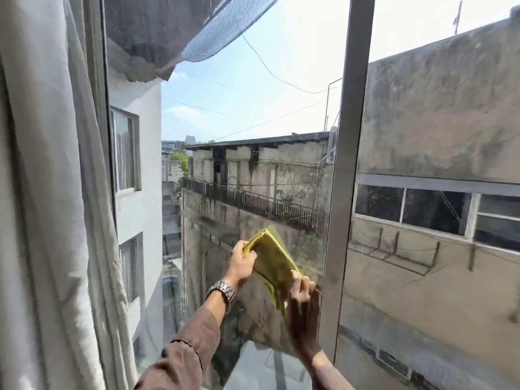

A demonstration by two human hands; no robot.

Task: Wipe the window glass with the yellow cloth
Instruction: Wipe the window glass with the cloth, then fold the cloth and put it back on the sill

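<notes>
A folded yellow cloth (271, 261) is held up in front of the lower part of the window glass (247, 114), close to it. My left hand (242, 264), with a metal watch on the wrist, pinches the cloth's upper left edge. My right hand (302, 301) grips its lower right corner, next to the grey window frame (347, 153). Whether the cloth touches the pane I cannot tell. Buildings and sky show through the glass.
A pale curtain (53, 192) hangs along the left side of the window. The grey upright frame divides the left pane from the section on the right (436, 136). A dark mesh net (180, 23) hangs outside at the top.
</notes>
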